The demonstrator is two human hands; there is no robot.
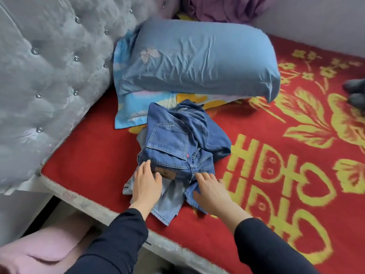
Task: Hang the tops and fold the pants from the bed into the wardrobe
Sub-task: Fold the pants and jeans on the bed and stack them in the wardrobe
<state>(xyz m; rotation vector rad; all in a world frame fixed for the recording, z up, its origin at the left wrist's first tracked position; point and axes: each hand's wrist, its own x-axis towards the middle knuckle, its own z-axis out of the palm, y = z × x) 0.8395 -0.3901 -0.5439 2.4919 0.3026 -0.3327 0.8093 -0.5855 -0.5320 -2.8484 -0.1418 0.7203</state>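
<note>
A bundle of dark blue jeans [177,143] lies near the front edge of the bed, back pocket and leather waist patch facing up. Paler denim [167,202] pokes out from under it toward me. My left hand [145,184] rests flat on the bundle's left side, fingers straight, by the waist patch. My right hand [211,191] lies on the right side at the waistband, fingers spread and touching the denim. Both arms wear dark sleeves.
The bed carries a red blanket [286,175] with yellow patterns. A blue pillow [197,60] on a patterned pillow lies behind the jeans. A grey tufted headboard [49,66] stands at left. Purple cloth [221,6] is at the back, dark items [355,91] at right, pink fabric [39,250] below.
</note>
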